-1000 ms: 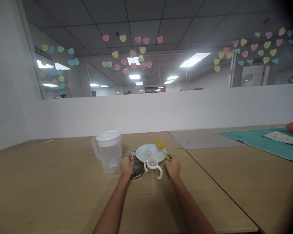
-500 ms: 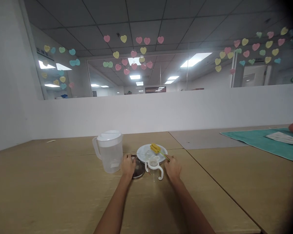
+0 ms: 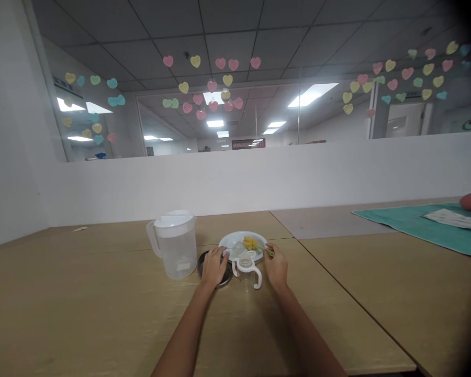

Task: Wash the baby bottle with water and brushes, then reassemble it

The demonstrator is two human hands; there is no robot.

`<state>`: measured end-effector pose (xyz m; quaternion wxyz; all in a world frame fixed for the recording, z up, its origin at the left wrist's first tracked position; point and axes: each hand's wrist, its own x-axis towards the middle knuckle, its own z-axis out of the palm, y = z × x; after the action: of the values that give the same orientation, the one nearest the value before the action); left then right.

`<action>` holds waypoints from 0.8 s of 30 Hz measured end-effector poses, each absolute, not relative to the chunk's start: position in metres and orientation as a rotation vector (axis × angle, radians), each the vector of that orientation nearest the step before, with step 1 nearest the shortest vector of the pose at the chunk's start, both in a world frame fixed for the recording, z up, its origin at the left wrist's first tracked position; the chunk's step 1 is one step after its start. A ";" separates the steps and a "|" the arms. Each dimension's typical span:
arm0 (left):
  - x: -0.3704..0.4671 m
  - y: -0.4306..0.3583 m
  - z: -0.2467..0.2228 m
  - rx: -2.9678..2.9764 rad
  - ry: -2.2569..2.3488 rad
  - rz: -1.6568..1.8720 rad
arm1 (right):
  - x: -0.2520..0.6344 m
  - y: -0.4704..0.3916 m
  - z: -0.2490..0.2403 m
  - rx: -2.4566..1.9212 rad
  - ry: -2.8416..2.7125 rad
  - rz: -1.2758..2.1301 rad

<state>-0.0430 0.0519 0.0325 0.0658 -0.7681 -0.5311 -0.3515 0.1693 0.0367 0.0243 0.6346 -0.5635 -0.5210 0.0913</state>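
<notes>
I see left hand (image 3: 214, 266) spread flat, fingers apart, over dark round metal lid (image 3: 202, 261), touching it, gripping nothing. Right hand (image 3: 277, 267) pinched shut on green handle of yellow sponge brush (image 3: 250, 243); brush head lies on white round plate (image 3: 239, 241). Clear baby bottle with white looped handles (image 3: 246, 269) stands between hands, just in front of plate. Translucent plastic pitcher with white lid (image 3: 175, 250) stands just left of metal lid. My read: brush being placed on plate. Next move calls for care around the light bottle.
</notes>
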 end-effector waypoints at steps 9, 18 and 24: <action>-0.043 0.053 0.031 -2.359 -1.542 -1.118 | 0.173 0.037 0.028 -1.103 -0.963 0.367; -0.043 0.057 0.024 -2.348 -1.521 -1.145 | 0.173 0.038 0.029 -1.058 -0.867 0.445; -0.043 0.057 0.024 -2.340 -1.524 -1.108 | 0.170 0.036 0.031 -1.034 -0.940 0.446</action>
<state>-0.0435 0.0569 0.0239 0.0688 -0.7770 -0.5061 -0.3680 0.1700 0.0364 0.0305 0.7429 -0.4717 -0.4292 0.2035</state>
